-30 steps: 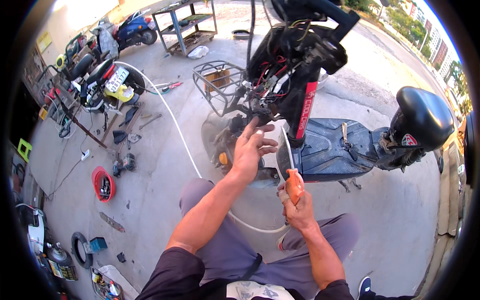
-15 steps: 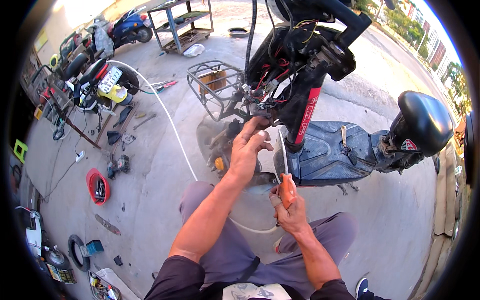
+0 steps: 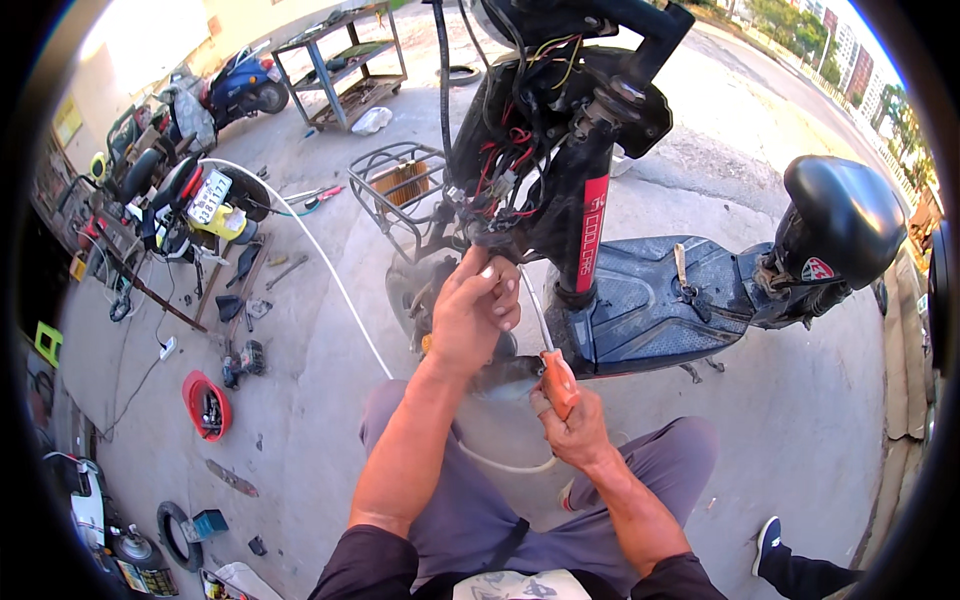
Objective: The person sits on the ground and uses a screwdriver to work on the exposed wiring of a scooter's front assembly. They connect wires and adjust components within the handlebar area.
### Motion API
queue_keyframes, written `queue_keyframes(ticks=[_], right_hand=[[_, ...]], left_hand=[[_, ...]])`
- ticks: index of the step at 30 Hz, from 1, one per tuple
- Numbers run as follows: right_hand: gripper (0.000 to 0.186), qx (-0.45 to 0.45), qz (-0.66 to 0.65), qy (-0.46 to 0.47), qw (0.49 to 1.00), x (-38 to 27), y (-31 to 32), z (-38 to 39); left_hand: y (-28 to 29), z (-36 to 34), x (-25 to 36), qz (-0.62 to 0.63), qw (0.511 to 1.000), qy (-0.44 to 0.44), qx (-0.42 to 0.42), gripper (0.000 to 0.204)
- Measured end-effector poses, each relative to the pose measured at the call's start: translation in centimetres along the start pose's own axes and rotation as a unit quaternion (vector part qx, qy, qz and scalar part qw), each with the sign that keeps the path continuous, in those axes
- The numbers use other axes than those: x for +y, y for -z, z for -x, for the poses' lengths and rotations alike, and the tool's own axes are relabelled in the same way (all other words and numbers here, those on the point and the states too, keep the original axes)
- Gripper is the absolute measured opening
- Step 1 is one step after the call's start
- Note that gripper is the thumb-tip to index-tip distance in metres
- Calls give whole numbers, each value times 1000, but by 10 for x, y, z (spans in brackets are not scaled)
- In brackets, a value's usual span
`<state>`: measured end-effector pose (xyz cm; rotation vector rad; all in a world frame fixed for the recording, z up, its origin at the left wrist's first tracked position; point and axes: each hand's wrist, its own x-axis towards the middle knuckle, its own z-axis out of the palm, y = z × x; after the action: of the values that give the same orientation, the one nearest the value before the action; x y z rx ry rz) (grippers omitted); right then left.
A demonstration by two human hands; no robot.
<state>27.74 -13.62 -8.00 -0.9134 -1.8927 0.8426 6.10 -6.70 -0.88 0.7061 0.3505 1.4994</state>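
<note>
My right hand (image 3: 577, 428) is closed around the orange handle of a screwdriver (image 3: 561, 387), its metal shaft pointing up and away. The tip ends close to my left hand (image 3: 470, 312), at the underside of the electric scooter's front. My left fingers are bent and pinched at the lower end of a wire bundle (image 3: 497, 190); what they hold is hidden. The scooter's front is stripped, with red, black and yellow wires hanging out. Its black footboard (image 3: 655, 305) and seat (image 3: 845, 225) extend to the right, and a wire basket (image 3: 398, 185) juts out left.
A white hose (image 3: 335, 275) runs across the concrete. On the left lie a red bowl of small parts (image 3: 208, 405), a power drill (image 3: 245, 362), tools and a tyre (image 3: 177, 535). Parked scooters (image 3: 205, 200) and a metal shelf cart (image 3: 340, 75) stand behind. Another person's shoe (image 3: 768, 545) is lower right.
The screwdriver has tilted left, its tip now up by my left hand at the scooter's front. My left fingers have curled in more. The other person's leg has come further into view.
</note>
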Motion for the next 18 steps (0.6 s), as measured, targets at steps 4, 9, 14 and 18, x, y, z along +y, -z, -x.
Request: queue_keyframes(ticks=[4,9,14,18], right_hand=[[19,24,-98,-108,989,-15,3,-3],[21,33,-125,-86,988,-17,11,-10],[28,14,-89,-68,994,-13,16,-7],[32,18,-112,-74,991,-13,22,-6]], left_hand=[[10,-3,-1,51,998,5,-21,46],[15,-5,-3,112,992,23,-46,45],[14,-9,-6,181,982,24,-56,40],[15,-10,-9,181,981,23,-60,41]])
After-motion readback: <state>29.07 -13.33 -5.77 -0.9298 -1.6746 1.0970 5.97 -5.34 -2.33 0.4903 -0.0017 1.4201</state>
